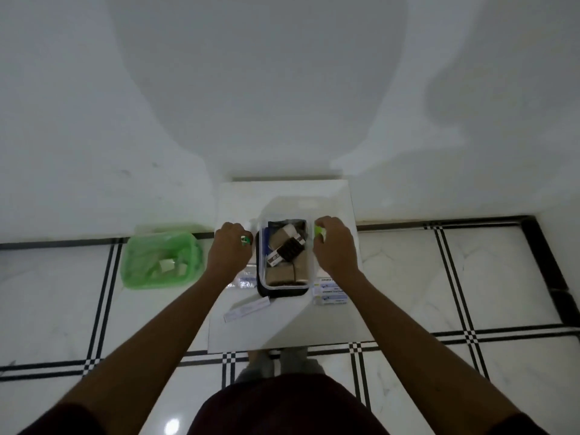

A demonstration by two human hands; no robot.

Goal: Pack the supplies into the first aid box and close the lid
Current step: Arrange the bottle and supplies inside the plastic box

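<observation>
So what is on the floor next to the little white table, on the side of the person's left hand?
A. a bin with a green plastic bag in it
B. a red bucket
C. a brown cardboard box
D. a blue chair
A: a bin lined with a green plastic bag sits on the tiled floor beside the small white table, out past the left hand.

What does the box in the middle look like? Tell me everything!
The first aid box is a clear plastic tub with a dark base, standing upright on the small white table. Through its see-through top show brown packets and a dark patterned pack. Green clips sit at both sides; the left hand and right hand each rest on one. White packets lie beside it.
</observation>
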